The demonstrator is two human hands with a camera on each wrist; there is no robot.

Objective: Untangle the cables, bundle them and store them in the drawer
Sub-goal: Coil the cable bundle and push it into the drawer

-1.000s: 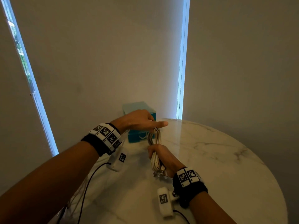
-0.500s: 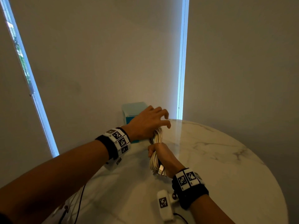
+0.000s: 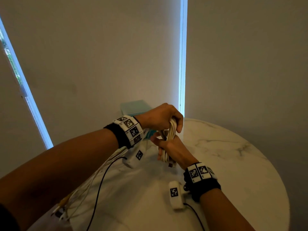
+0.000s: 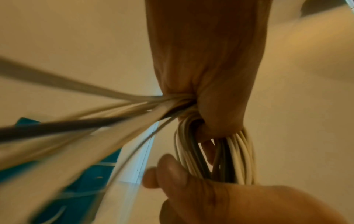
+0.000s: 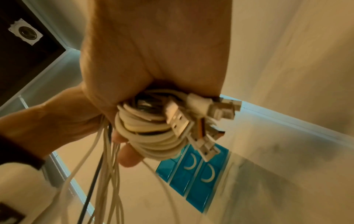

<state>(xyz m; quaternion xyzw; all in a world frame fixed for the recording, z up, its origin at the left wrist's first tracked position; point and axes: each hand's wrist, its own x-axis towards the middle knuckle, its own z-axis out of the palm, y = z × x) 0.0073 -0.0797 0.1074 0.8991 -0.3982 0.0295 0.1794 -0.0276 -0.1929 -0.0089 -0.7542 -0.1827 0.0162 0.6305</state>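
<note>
So that the loops cannot spring apart above the table (image 3: 233, 164), the right hand (image 3: 173, 150) squeezes the bottom of the cable bundle (image 3: 171, 130) tight while the left hand (image 3: 160, 117) curls round its top to wind the loose cables (image 3: 93, 177), I think.

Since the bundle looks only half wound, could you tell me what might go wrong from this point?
1. The right hand grips the cable coil with several connectors sticking out; they may snag the next wrap.
2. The loose strands trail from the left hand across the marble table toward its edge, so they could retangle or drag.
3. The teal drawer unit stands close behind; a swinging strand might catch it.
</note>
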